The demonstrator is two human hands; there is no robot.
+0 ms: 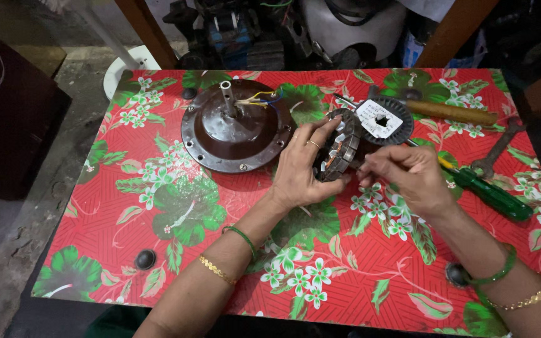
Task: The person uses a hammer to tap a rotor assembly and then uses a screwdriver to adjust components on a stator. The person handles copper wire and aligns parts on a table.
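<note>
**Two hands at a slotted metal ring on a flowered table**

Seen from just behind the worker, two forearms with green bangles and gold chain bracelets reach across a table (158, 250) covered in a red cloth printed with green leaves and white blossoms. The left hand (298, 169) is clamped on a grey stator ring (339, 147), holding it on edge above the middle of the table, thumb underneath and ringed fingers curled over its toothed rim. The right hand (405, 178) meets the ring's right side, thumb and fingertips pinched together against the slots; whatever sits between them is too small to make out.

Just right of that hand lies a green-handled screwdriver (493, 194), with a dark wrench (499, 150) beyond it near the table's right edge. Directly behind the ring sits a second round ring (383, 119) bearing a white label, and past that a wooden-handled tool (449, 112) lies crosswise.

To the left of the hands rests a brown domed motor cover (236, 131), its short shaft upright and yellow, blue and white wires trailing from the centre. At the far edge, beyond the table, dark machine parts (245, 37) and a white rounded housing (352, 25) crowd the floor.
</note>
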